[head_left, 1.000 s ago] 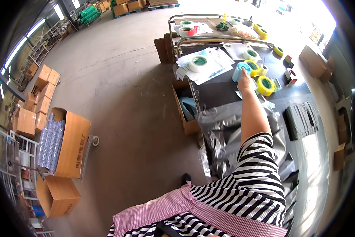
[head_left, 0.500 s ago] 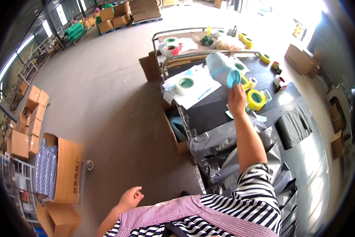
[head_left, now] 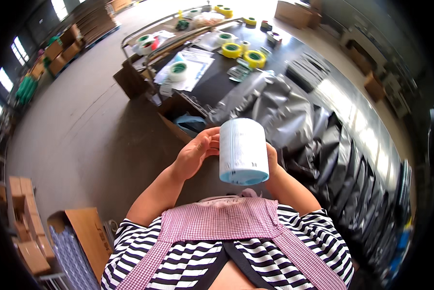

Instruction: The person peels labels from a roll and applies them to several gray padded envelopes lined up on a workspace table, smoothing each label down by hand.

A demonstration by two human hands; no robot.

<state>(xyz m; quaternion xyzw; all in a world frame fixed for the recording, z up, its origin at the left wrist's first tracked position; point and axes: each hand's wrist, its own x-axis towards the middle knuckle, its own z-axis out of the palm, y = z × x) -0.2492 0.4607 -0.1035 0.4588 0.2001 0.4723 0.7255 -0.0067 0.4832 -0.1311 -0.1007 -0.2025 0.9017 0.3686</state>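
Lower left of the frame, an open cardboard box [head_left: 84,237] is sitting on the concrete floor [head_left: 81,121], well apart from the hands. Moving right to centre frame, the left hand [head_left: 196,153] is curling its fingers vs. the side of a white label roll w/ pale blue rim [head_left: 243,151], touching it; the right hand [head_left: 272,163] is mostly hiding behind the roll, apparently cupping it from the far side, so both hands are clamping on the roll, held upright near the chest. Risk, as I judge it: grip is resting on smooth outer wraps, so the roll could be slipping down or its outer layer unwinding. Further right, crumpled grey plastic bags [head_left: 294,116] are piling on the dark table [head_left: 217,84]; a dropped roll could be rolling off toward the floor. Upper centre, yellow tape rolls [head_left: 254,58] are lying near.
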